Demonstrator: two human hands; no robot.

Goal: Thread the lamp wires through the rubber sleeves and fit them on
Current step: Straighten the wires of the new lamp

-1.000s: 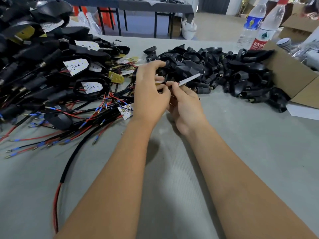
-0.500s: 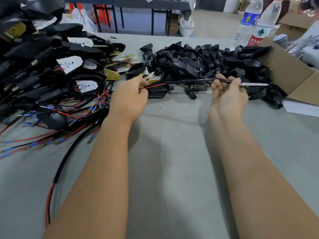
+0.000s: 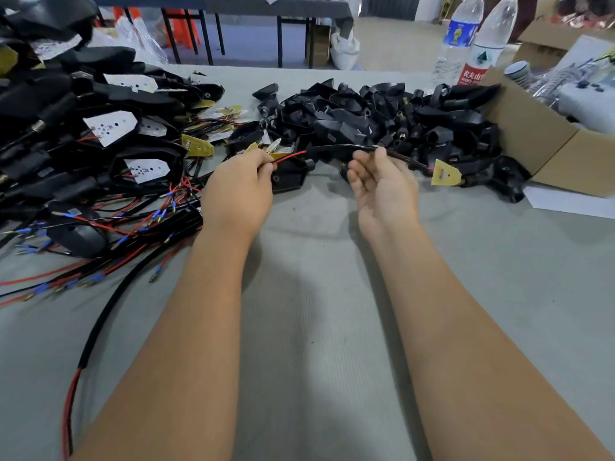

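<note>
The left hand (image 3: 238, 191) pinches the red wire (image 3: 290, 157) at its exposed end, fingers curled toward the palm; the fingertips are hidden behind the back of the hand, so the exact contact cannot be made out. The right hand (image 3: 382, 188), palm up, holds the black sleeved cable (image 3: 349, 148) between thumb and curled fingers. The cable spans the gap between the two hands, above the grey tabletop (image 3: 316, 327). Past the right hand it runs on to a small yellow LED board (image 3: 445, 173), with a short length of red wire showing at the joint. Behind the hands lies a heap of black rubber sleeves (image 3: 382, 118); individual pieces merge and cannot be counted. On the left, a pile of assembled lamp parts (image 3: 100, 128) with red and black leads is cut off by the frame edge. A cardboard box (image 3: 545, 144) on the right is partly out of view, its contents blurred. Two water bottles (image 3: 479, 38) stand behind it, their caps cropped.
</note>
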